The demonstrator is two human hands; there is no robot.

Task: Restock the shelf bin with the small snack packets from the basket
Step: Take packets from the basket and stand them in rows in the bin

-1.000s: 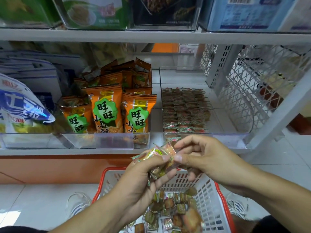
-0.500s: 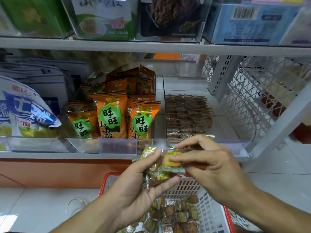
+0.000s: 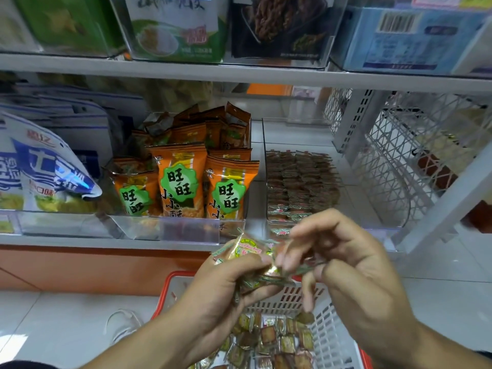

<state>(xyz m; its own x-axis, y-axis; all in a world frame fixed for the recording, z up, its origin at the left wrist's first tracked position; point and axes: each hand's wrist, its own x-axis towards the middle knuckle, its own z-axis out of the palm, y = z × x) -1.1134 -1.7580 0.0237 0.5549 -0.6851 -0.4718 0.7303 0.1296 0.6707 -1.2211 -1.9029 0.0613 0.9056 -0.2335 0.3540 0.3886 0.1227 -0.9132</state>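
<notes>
My left hand (image 3: 226,286) grips a bunch of small snack packets (image 3: 249,253) with green and yellow wrappers, held above the red-rimmed white basket (image 3: 335,328). My right hand (image 3: 343,262) pinches at the same bunch from the right; its fingers are blurred. Several more brown packets (image 3: 277,339) lie in the basket. Just behind the hands, a clear shelf bin (image 3: 269,145) holds neat rows of the same small packets (image 3: 300,179).
Orange snack bags (image 3: 181,182) fill the bin to the left, with blue and white bags (image 3: 40,171) further left. A white wire rack (image 3: 415,155) and slanted shelf post (image 3: 452,193) stand at the right. An upper shelf edge (image 3: 239,73) runs overhead. White floor tiles lie below.
The view has tilted so the shelf sits lower. Both hands stay together on the bunch of packets; my right fingers have shifted across it.
</notes>
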